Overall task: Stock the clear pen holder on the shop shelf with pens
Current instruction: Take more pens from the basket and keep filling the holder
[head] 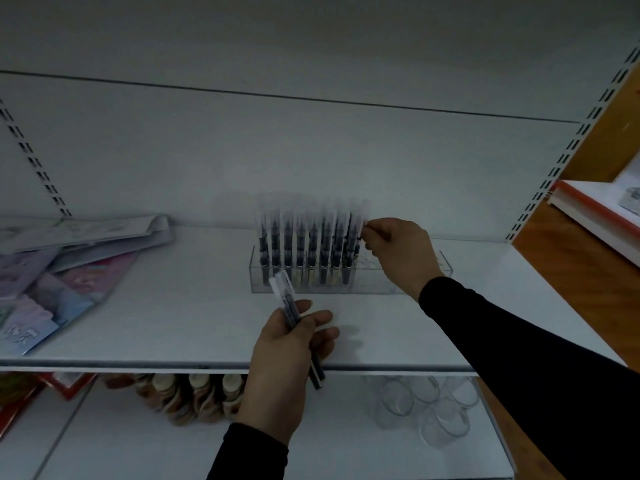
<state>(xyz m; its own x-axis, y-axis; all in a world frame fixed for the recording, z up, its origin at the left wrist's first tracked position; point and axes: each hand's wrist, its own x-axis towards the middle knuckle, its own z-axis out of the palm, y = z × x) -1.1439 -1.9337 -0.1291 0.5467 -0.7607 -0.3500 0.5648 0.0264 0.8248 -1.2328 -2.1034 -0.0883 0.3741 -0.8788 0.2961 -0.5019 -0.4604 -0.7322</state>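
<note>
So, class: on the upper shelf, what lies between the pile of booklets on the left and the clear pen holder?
Nothing: the head view shows only bare white shelf between the booklets and the clear pen holder.

Your right hand (394, 252) reaches to the far side of the white shelf (173, 323) and pinches the rightmost pen (364, 223) standing in the clear pen holder (381, 284), near its capped top. A row of upright pens (304, 247) with clear caps fills the holder's left part; its right part lies behind your wrist. Nearer, your left hand (287, 362) grips two spare pens (289, 306), caps pointing up toward the holder. Pastel booklets (69, 258) lie in a loose pile at the shelf's left. On the lower shelf you can see clear glasses (426, 407) at right and brownish items at centre, too blurred to identify.
</note>
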